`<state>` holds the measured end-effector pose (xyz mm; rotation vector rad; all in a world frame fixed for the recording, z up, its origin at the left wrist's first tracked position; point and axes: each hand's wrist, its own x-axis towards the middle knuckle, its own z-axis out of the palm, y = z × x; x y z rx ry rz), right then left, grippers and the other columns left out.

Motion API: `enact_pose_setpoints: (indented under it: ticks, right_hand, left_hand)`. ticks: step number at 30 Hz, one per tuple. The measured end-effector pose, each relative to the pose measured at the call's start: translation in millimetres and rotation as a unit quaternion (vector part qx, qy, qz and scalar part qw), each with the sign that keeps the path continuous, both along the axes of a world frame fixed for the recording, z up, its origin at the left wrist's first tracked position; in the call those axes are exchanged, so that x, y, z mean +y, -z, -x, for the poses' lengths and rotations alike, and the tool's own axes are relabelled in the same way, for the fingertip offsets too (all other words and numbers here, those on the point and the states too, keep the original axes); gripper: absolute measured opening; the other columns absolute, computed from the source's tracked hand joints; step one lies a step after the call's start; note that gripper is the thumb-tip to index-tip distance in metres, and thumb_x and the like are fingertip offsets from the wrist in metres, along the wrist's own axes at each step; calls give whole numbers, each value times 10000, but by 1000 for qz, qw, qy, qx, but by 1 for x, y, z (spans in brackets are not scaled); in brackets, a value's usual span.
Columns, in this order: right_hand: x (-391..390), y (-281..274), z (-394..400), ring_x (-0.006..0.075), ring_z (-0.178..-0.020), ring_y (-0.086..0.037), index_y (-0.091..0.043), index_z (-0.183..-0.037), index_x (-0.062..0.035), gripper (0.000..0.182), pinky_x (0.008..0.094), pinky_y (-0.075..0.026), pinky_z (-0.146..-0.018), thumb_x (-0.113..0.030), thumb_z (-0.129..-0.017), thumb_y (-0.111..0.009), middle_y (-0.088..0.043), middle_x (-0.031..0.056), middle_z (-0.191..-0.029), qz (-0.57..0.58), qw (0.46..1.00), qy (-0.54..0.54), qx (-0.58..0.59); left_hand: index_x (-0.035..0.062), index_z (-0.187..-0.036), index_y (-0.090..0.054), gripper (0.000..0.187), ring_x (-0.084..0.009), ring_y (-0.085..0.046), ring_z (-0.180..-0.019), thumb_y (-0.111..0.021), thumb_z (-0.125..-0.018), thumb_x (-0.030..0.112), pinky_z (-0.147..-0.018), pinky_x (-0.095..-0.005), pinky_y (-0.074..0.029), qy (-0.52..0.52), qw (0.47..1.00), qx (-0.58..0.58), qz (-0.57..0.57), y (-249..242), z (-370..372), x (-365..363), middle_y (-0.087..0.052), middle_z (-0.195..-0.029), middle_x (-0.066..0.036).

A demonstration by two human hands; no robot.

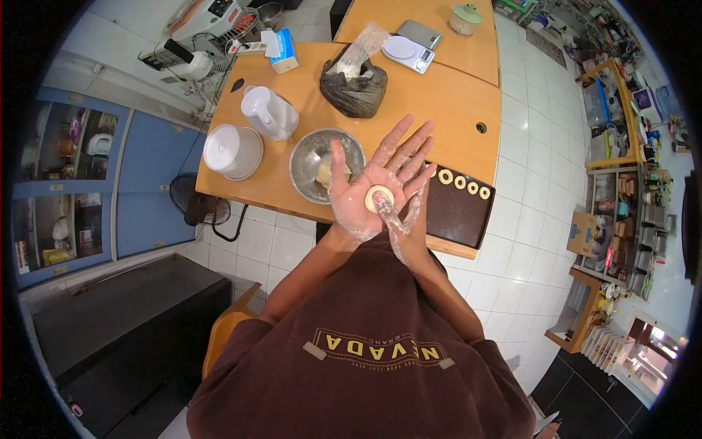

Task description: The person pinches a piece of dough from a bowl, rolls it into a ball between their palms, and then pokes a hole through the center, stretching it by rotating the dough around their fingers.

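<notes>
My left hand (371,179) is held palm up with its fingers spread, dusted with flour. A small round of pale dough (371,196) lies on its palm. The thumb of my right hand (401,227) presses on the middle of this dough, while its other fingers are mostly hidden behind my left hand. Left of my hands, a metal bowl (298,170) holds a lump of dough (326,173). To the right is a dark baking tray (457,216), where several dough rings (459,182) sit in a row along the far edge.
On the wooden table (439,99) are a white lidded tub (232,151), a white pitcher (269,113), a black plastic bag (354,93), a white scale (408,53) and a tissue box (284,53). A fan (199,207) stands left of the table, shelves (618,219) at the right.
</notes>
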<state>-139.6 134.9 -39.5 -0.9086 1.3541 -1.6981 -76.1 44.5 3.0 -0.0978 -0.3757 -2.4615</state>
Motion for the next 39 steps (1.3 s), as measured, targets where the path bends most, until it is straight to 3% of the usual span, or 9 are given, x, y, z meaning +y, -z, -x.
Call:
enact_pose_setpoints:
  ticks: [4, 7, 11, 15, 19, 20, 29, 32, 39]
  right_hand:
    - [-3, -5, 8, 323, -1546, -262, -7, -1634, 21, 929, 443, -315, -1222, -200, -1026, -673, -169, 246, -1669, -51, 998, -18, -39]
    - [-7, -19, 6, 313, -1531, -291, -9, -1642, -2, 886, 445, -317, -1221, -180, -1044, -638, -168, 232, -1669, -8, 989, -20, -149]
    - [-12, -12, -1, 295, -1559, -215, -13, -1646, -20, 919, 451, -260, -1249, -110, -1012, -673, -174, 196, -1666, -27, 999, -40, -3]
    - [-20, 3, -16, 282, -1569, -185, 46, -1650, 0, 983, 422, -237, -1254, -94, -1002, -687, -137, 201, -1693, -25, 991, -49, -123]
    - [-32, 4, -32, 264, -1566, -189, 85, -1649, 3, 994, 411, -239, -1252, -70, -1006, -670, -120, 195, -1705, -2, 992, -63, -112]
    - [-37, 1, -39, 256, -1566, -185, 86, -1650, -1, 991, 412, -238, -1252, -59, -1007, -665, -104, 188, -1709, 25, 986, -62, -155]
    - [-85, -14, -80, 295, -1584, -132, 90, -1647, -7, 996, 427, -221, -1263, -106, -1012, -671, -67, 196, -1712, -36, 991, -19, -126]
    - [-105, -19, -91, 293, -1575, -162, 110, -1644, -2, 999, 427, -239, -1257, -128, -1022, -662, -78, 203, -1708, -13, 997, -36, -69]
    - [-136, -16, -132, 271, -1542, -252, 123, -1648, -11, 1028, 413, -284, -1237, -122, -1012, -678, -127, 198, -1699, -34, 992, -12, -122]
  left_hand:
    - [114, -1688, -140, 1061, -326, -117, -1615, -259, -949, 867, -1313, -500, -115, 4, 995, 32, -96, 2, 1, 0, -109, -1744, -191]
    - [117, -1687, -144, 1051, -322, -127, -1614, -277, -953, 858, -1314, -495, -121, -8, 994, 20, -109, 3, -3, -2, -128, -1743, -183]
    - [117, -1687, -140, 1060, -326, -123, -1614, -279, -948, 864, -1314, -499, -120, -31, 997, -19, -67, 2, -11, -13, -127, -1742, -188]
    - [112, -1686, -137, 1064, -341, -119, -1613, -266, -947, 867, -1312, -515, -117, -37, 998, -35, -28, 7, -22, -16, -111, -1739, -206]
    - [107, -1687, -134, 1113, -347, -112, -1613, -258, -918, 902, -1309, -522, -119, -32, 998, -55, -6, 6, -38, -31, -106, -1738, -215]
    - [107, -1687, -134, 1120, -346, -112, -1613, -263, -913, 906, -1309, -521, -119, -28, 998, -53, -5, 4, -42, -36, -106, -1738, -214]
    - [115, -1686, -147, 1098, -335, -102, -1616, -282, -923, 892, -1309, -515, -119, -13, 998, -4, -67, -9, -80, -95, -111, -1741, -205]
    - [121, -1687, -151, 1094, -328, -113, -1614, -275, -923, 894, -1309, -514, -122, -14, 998, -3, -68, -8, -92, -110, -124, -1740, -195]
    - [123, -1687, -164, 1116, -324, -133, -1611, -258, -907, 916, -1312, -504, -118, -10, 997, 19, -76, -6, -124, -135, -160, -1736, -179]
